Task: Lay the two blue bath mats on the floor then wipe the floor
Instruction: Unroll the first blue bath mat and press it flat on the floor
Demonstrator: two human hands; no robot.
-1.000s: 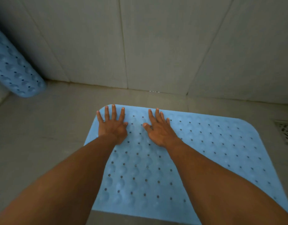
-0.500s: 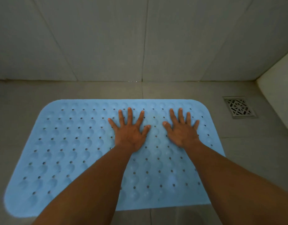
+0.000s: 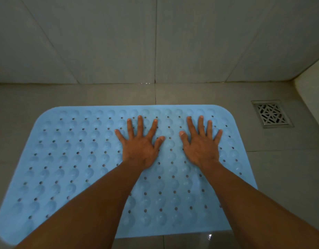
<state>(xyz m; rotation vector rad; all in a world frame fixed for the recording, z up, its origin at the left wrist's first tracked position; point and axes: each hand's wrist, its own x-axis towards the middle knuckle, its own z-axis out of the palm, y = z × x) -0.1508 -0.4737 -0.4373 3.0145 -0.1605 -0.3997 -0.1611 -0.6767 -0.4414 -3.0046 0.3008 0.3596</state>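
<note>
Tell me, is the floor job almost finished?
Not yet. One perforated blue rubber bath mat lies flat on the grey tiled floor, so that part looks done. The left hand and right hand are spread open, pressing it down. No second mat shows here, so it needs laying, and no wiping has begun: no cloth is visible.
</note>
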